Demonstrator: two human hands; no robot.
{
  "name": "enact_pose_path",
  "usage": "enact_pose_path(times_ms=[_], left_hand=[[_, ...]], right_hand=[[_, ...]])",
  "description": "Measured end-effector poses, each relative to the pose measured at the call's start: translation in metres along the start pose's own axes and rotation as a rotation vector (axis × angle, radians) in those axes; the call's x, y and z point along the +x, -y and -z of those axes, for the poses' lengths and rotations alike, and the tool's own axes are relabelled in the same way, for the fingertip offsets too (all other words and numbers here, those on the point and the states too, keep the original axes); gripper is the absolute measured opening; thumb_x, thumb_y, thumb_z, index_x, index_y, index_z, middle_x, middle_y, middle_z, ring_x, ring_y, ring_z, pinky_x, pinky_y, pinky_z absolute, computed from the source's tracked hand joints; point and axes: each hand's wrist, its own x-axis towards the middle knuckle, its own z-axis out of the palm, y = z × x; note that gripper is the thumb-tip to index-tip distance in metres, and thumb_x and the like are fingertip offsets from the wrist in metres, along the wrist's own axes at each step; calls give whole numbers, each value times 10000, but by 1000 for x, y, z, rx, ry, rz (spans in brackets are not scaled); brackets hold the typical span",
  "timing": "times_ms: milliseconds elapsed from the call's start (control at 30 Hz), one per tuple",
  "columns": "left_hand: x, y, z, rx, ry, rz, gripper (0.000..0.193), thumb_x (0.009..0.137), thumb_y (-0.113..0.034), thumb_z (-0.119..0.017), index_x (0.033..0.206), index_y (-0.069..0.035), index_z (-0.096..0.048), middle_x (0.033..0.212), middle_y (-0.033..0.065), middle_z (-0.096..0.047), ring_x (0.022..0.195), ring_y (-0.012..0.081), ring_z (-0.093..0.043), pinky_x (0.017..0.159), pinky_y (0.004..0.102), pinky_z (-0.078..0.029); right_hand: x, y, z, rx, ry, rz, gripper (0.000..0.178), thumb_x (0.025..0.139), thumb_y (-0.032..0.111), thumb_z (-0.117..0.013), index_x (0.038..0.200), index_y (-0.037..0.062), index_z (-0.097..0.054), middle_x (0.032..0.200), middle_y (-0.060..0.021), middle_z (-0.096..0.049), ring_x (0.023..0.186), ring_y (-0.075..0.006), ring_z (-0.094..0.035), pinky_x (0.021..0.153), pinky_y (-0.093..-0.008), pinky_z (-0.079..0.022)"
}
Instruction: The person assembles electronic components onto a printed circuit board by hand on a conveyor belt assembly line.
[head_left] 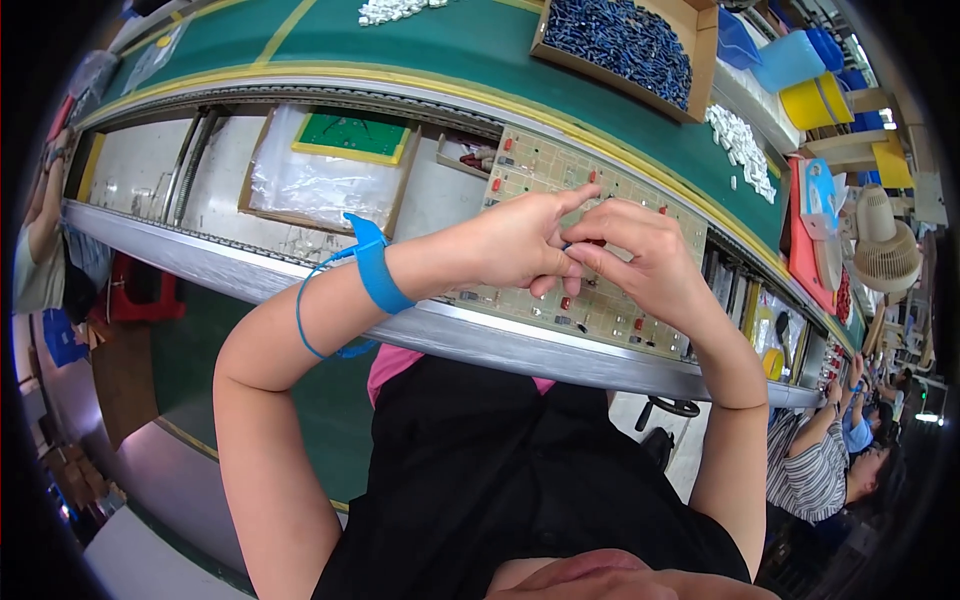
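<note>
A person's bare right hand (645, 245) pinches a tiny blue part (566, 245) between thumb and fingertips, just above a tan rectangular circuit board (605, 305) dotted with red and black components. The left hand (525, 235) meets it there — forefinger extended, other fingers curled, its hold on anything impossible to tell. A bright blue band (378, 275) circles the left wrist. The board lies between silver metal rails (470, 330) beside a green counter (450, 55) bearing an open brown cardboard box (703, 65) of small blue pieces (620, 45) — and 2 piles of small white pieces (742, 150).
</note>
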Motion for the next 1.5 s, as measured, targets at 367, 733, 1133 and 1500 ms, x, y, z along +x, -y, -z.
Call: enact_pose_path(times_ms=[367,733,1133,1500], left_hand=[[-10,8,60,-549,-313,-168,629,822,9,-544,1345,72,-200,935,169,-595,695,139,-567,617,223,-467],[-14,11,76,-627,-359,-220,295,909,-102,-493,1158,52,-457,1046,181,-581,698,143,-574,617,199,-475],[-16,8,69,-650,-438,-185,229,948,-151,-410,1105,16,-425,1022,189,-578,655,146,-532,532,200,-416],[-12,18,75,-571,-376,-207,184,892,-125,-534,1031,-5,-553,906,86,-623,636,89,-531,522,171,-411]], right_hand=[[52,-33,-1,-26,-114,-150,98,750,71,-650,803,-9,-631,797,-64,-604,769,-171,-545,686,-278,-432],[62,-57,-28,-158,-69,-203,131,755,134,-655,793,9,-639,786,-71,-578,806,-209,-517,711,-315,-419],[61,-51,-30,-208,-77,-188,121,750,127,-646,787,12,-639,788,-81,-578,816,-230,-519,727,-332,-419],[61,-44,-34,-247,-72,-210,148,741,141,-643,754,-5,-623,791,-116,-586,815,-265,-519,755,-359,-423]])
